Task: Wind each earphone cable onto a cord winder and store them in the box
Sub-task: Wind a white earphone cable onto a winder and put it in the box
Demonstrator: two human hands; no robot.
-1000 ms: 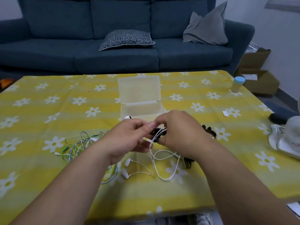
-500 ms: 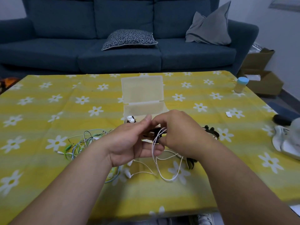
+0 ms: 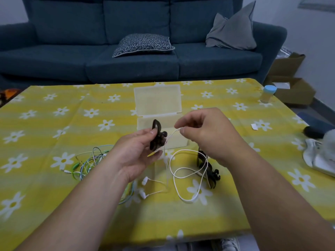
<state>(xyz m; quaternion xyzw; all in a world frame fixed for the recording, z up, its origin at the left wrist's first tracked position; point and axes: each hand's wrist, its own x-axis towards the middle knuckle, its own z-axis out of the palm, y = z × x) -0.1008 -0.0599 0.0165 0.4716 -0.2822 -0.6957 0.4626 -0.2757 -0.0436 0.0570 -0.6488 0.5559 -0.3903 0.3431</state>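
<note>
My left hand (image 3: 135, 153) holds a black cord winder (image 3: 157, 136) upright between thumb and fingers. My right hand (image 3: 206, 131) pinches the white earphone cable (image 3: 181, 178) just right of the winder. The cable runs taut from the winder to my fingers. Below them it hangs in loops onto the table, with its two earbuds (image 3: 144, 187) lying near my left wrist. An open translucent box (image 3: 157, 100) lies behind my hands, lid folded back. Spare black winders (image 3: 208, 169) lie under my right wrist. A tangle of green and blue earphone cables (image 3: 87, 163) sits to the left.
The table wears a yellow cloth with white flowers (image 3: 54, 124). A small jar with a blue lid (image 3: 268, 94) stands at the far right. White fabric things (image 3: 320, 156) and a dark object (image 3: 313, 132) lie at the right edge. A blue sofa (image 3: 126, 51) stands behind.
My hands have drawn apart: the right hand pulled the white cable out to the right, and the left hand tilted the winder up into plain view. The camera moved closer.
</note>
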